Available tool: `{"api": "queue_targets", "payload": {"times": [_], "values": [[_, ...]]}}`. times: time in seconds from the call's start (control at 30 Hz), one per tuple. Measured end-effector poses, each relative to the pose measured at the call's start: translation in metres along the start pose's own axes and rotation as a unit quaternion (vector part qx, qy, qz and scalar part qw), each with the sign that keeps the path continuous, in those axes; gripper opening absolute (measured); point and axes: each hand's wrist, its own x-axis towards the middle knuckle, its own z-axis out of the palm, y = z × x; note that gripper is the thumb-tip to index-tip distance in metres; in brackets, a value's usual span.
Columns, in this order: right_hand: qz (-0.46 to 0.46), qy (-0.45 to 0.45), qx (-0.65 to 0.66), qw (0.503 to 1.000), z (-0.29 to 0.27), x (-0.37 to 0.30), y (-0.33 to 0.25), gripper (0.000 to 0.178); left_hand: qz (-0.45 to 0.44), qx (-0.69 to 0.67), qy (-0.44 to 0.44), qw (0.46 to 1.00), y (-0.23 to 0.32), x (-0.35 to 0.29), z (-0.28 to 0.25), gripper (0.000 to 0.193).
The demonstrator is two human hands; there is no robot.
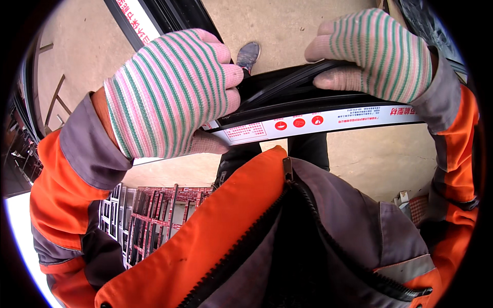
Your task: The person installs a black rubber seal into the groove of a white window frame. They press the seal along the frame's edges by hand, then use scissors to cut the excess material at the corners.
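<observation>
Concrete floor (308, 31) fills the background, with stacked red metal frames (164, 215) lying on it at lower left and one shoe (248, 53) showing at top centre. The orange-and-grey jacket (246, 231) takes up the bottom half of the view, zip part open.

Main workpiece: a long black frame profile (318, 110) held crosswise at chest height, with a white protective film strip on the near face. A second dark profile (154, 20) runs off toward the top-left edge.

A black rubber gasket strip (303, 77) lies along the top channel of the profile. Near the right end it lifts clear of the groove; toward the left it runs down into the channel and under the glove.

Left hand (169, 92), in a striped knit glove, is closed in a full grip over the left part of the profile, fingers curled over the top edge and onto the gasket there.

Right hand (377, 51), same glove, is curled narrow, with fingertips (334, 78) pinching or pressing the loose gasket at the right part of the top edge. Can't tell whether it's a true pinch or just pressure.

Progress, my read: the gasket looks partly seated. The left stretch seems in and the right stretch is still proud of the groove. The far ends of the profile are out of view, so total remaining length is unknown.
</observation>
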Motion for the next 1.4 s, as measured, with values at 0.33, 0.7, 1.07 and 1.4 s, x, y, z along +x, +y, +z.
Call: {"api": "queue_targets", "payload": {"times": [0.33,0.7,1.07,1.4], "values": [[-0.062,0.076,0.017,0.995,0.024,-0.016,0.011,0.021,0.002,0.005,0.018,1.0,-0.004,0.001,0.013,0.054],[-0.112,0.144,-0.008,0.983,0.046,-0.021,0.02,0.024,-0.062,0.013,0.049,0.997,0.014,0.0,0.014,0.051],[-0.081,0.159,0.064,0.982,0.058,-0.014,0.014,0.017,-0.226,-0.015,0.171,0.959,0.08,0.042,0.068,0.048],[-0.047,0.098,0.03,0.994,0.041,-0.013,0.006,0.018,-0.26,0.018,0.18,0.948,0.08,0.049,0.059,0.054]]}}
